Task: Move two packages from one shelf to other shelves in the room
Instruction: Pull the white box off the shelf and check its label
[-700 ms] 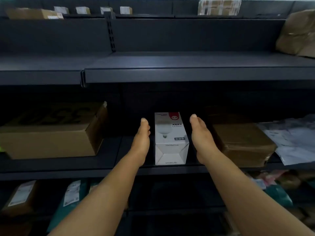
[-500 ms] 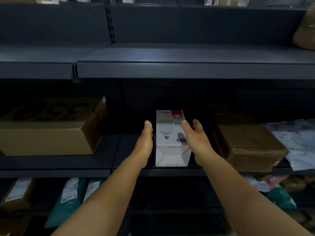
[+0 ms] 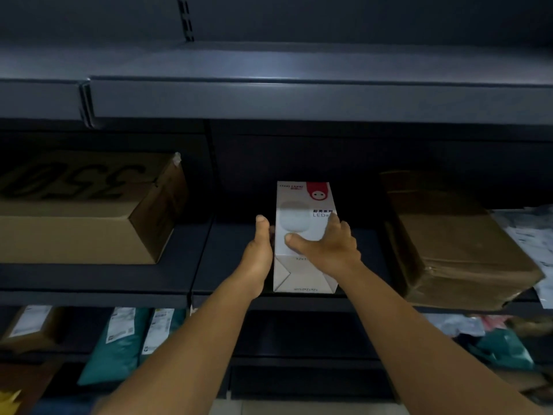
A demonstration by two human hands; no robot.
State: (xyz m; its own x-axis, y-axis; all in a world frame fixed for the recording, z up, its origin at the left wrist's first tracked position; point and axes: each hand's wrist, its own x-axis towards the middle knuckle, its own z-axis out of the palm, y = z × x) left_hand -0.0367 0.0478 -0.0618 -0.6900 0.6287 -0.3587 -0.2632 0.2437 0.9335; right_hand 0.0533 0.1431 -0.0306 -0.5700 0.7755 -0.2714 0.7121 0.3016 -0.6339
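Observation:
A white LED bulb box [image 3: 303, 205] with a red mark at its top lies on the middle dark shelf [image 3: 233, 274], its near end at the shelf's front edge. My left hand [image 3: 258, 256] presses flat against the box's left side, thumb up. My right hand [image 3: 324, 245] lies over the top and right side, thumb across the printed bulb picture. Both hands hold the box, which rests on the shelf.
A large cardboard box marked 350 [image 3: 86, 211] sits to the left on the same shelf, a brown taped parcel [image 3: 454, 244] to the right. A bare grey shelf [image 3: 299, 97] hangs above. Teal mailer bags [image 3: 119, 345] fill the shelf below.
Both hands have closed in from either side and now clasp the white box. The view has come closer and tilted down.

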